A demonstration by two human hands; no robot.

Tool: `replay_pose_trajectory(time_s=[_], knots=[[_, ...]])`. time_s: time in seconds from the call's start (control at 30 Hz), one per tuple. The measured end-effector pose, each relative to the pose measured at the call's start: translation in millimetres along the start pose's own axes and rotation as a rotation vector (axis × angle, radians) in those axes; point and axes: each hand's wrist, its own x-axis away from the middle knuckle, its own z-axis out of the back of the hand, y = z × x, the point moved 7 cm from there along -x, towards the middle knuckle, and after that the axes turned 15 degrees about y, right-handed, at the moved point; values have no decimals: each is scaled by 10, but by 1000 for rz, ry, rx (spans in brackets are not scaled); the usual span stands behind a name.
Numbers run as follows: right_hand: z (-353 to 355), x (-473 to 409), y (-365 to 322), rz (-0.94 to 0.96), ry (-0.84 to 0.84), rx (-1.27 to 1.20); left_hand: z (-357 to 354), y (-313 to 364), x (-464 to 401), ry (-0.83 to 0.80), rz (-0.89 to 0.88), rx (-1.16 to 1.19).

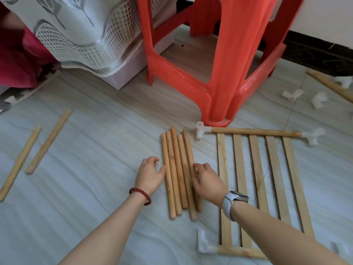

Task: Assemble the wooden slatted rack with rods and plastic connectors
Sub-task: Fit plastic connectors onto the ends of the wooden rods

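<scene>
Several wooden rods [176, 169] lie side by side on the floor in front of me. My left hand [150, 174] rests at the left side of the bundle, thumb touching the outer rod, fingers loosely curled. My right hand [207, 180] presses its fingertips against the bundle's right side. To the right lies a wooden slatted panel [257, 184] with a rod along its far end [254, 131] and another along its near end [240, 252]. White plastic connectors sit on three visible corners: far left [201, 131], far right [313, 136], near left [204, 243].
A red plastic stool [219, 64] stands just beyond the rods. Two more wooden rods [34, 148] lie far left. Loose white connectors [292, 93] and another rod [332, 86] lie at the far right. A draped cloth [76, 31] hangs at the back left.
</scene>
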Motion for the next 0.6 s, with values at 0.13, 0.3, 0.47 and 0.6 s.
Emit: replay_pose_trajectory(time_s=[0.13,0.3,0.47,0.6], knots=[[42,-168,-549,152,211,245,519,-346,-297,140,13,-116],[-335,-420,-1325,373,-6,353,1278,-925,-710,275,170,-303],[-827,-655,-1875,350,-254,420,2025,-1776,-1212,369,297,-481],[-1111,-818,-2101,326,-315,559,2327,-2439,-1573,299,430,-500]])
